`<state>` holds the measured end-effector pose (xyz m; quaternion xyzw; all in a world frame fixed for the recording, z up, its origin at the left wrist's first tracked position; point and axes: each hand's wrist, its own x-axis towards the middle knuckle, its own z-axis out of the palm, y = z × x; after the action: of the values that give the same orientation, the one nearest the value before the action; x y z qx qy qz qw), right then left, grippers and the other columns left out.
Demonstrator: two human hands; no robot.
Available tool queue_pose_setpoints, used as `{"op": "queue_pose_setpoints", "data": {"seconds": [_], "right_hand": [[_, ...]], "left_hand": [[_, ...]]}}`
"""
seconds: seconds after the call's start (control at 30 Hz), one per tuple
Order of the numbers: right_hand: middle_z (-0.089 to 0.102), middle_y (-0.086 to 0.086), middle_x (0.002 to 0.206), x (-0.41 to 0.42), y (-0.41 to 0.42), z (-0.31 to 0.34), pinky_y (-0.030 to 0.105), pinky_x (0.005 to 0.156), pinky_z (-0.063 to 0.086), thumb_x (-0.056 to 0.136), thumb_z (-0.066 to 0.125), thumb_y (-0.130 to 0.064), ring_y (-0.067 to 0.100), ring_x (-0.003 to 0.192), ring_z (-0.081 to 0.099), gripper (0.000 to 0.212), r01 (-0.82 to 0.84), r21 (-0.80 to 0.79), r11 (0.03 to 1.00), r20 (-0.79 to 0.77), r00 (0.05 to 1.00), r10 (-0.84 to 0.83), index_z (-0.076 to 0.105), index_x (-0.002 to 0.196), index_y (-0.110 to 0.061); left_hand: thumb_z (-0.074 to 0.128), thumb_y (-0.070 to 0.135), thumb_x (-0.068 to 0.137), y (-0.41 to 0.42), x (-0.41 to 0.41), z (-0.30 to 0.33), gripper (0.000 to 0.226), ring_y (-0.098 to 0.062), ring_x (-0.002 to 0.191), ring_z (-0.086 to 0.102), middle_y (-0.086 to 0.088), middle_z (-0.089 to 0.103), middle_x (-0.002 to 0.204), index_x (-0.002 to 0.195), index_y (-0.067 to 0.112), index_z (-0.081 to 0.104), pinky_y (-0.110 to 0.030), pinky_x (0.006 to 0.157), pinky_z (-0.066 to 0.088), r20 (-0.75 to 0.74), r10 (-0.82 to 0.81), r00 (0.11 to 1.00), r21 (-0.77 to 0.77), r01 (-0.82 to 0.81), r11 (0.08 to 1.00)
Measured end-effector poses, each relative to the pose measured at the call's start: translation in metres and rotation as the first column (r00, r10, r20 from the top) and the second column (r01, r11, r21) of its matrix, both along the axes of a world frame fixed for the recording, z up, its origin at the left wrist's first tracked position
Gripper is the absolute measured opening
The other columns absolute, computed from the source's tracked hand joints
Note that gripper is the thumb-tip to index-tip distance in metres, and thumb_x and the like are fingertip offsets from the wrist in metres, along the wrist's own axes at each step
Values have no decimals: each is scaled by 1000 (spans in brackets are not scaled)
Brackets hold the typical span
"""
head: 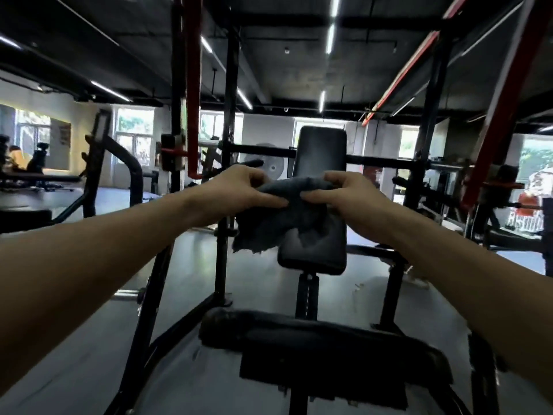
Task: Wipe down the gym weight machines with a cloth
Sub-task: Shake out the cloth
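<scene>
Head view: at frame centre, the left hand (239, 190) and right hand (350, 196) each pinch the grey cloth (284, 217), holding it bunched in front of the black back pad (320, 151); the seat pad (314, 339) lies at lower centre.

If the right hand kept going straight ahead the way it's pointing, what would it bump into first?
Most likely the black back pad of the machine. The right hand grips the grey cloth in front of that pad and points forward and a bit inward. Depth is hard to judge, so the gap between them is unclear.
</scene>
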<state>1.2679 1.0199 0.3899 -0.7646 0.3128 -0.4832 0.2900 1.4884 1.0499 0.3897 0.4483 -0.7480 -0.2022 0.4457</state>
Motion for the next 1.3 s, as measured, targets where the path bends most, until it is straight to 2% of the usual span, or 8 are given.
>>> {"op": "queue_pose_setpoints", "data": {"seconds": [0.2, 0.33, 0.53, 0.87, 1.0, 1.07, 1.17, 1.3], "right_hand": [[64, 14, 79, 5, -29, 87, 40, 73, 49, 84, 71, 1, 27, 79, 62, 12, 58, -99, 993, 252, 967, -31, 70, 78, -10], [68, 8, 75, 8, -44, 132, 39, 66, 52, 84, 70, -5, 27, 76, 64, 10, 59, -105, 993, 355, 935, -18, 71, 80, -15], [72, 9, 97, 7, -83, 247, 51, 79, 58, 92, 67, -27, 30, 92, 71, 17, 180, -126, 976, 484, 870, -98, 66, 104, -16], [70, 0, 106, 0, -107, 425, 49, 95, 56, 102, 55, -41, 22, 103, 66, 14, 340, -80, 937, 616, 756, -221, 62, 100, -29], [66, -6, 95, -6, -98, 487, 9, 71, 51, 103, 53, -45, 7, 84, 60, 21, 325, -27, 945, 566, 784, -253, 62, 99, -27], [62, -10, 87, -10, -92, 523, 3, 54, 42, 103, 54, -41, -1, 75, 53, 21, 312, -3, 950, 562, 787, -256, 65, 105, -23], [67, -5, 88, -9, -81, 580, 14, 65, 54, 102, 60, -33, 6, 77, 62, 21, 265, 57, 963, 592, 768, -246, 68, 106, -15], [75, 12, 106, -12, -67, 649, 52, 86, 60, 97, 66, -31, 32, 101, 71, 15, 213, 178, 961, 599, 751, -278, 71, 95, -17]], "left_hand": [[80, 16, 85, -28, 1, 75, 19, -21, 96, 75, -7, 77, 100, 103, 13, 74, -38, 85, 62, -396, -77, 915, -140, 23, 990], [71, 10, 93, -43, -12, 116, 5, -21, 91, 75, -4, 78, 91, 96, 14, 73, -32, 75, 62, -519, -177, 836, -208, 76, 975], [68, 14, 97, -93, -46, 232, 9, -16, 71, 72, 0, 76, 79, 90, 17, 72, -35, 68, 60, -638, -197, 744, -293, 3, 956], [64, 24, 101, -131, -105, 431, 9, -14, 94, 69, 7, 72, 92, 95, 22, 69, -33, 89, 57, -745, -165, 646, -341, -157, 927], [63, 26, 101, -132, -107, 491, 18, -21, 99, 71, 2, 74, 95, 106, 11, 72, -37, 90, 58, -780, -132, 611, -284, -157, 946], [64, 30, 100, -128, -107, 526, 20, -27, 101, 71, -2, 75, 96, 102, 12, 72, -42, 91, 59, -786, -93, 611, -245, -169, 955], [66, 31, 99, -118, -106, 579, 17, -29, 98, 72, -2, 75, 91, 86, 20, 70, -46, 91, 59, -783, -26, 621, -174, -180, 968], [65, 30, 99, -100, -104, 647, 21, -29, 89, 73, -10, 76, 93, 86, 15, 70, -49, 82, 60, -717, 27, 696, -117, -159, 980]]}}
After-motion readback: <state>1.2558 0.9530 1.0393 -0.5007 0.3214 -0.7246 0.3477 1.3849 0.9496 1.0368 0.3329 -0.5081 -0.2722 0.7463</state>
